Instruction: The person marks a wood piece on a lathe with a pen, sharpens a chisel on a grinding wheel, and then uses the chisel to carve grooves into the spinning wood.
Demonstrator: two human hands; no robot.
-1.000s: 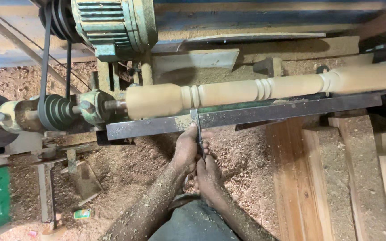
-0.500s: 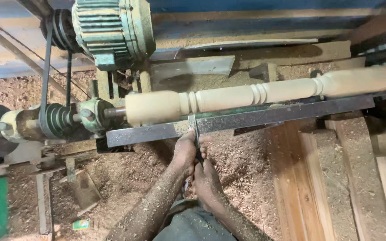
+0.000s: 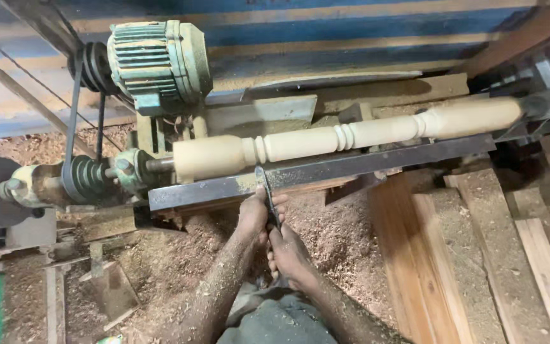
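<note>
From the head view, the left hand (image 3: pixel 254 215) wraps its fingers round a dark chisel (image 3: pixel 267 197) near the blade, pressed against the metal tool rest (image 3: pixel 351 167). The right hand (image 3: pixel 288 253) grips the chisel lower down, fingers closed. The tip seems to touch the pale turned spindle (image 3: pixel 345 136), mounted across the lathe beside the green motor (image 3: pixel 159 64). Sawdust (image 3: pixel 338 242) lies beneath.

No packages, labels, signs or screens show anywhere around the lathe.
</note>
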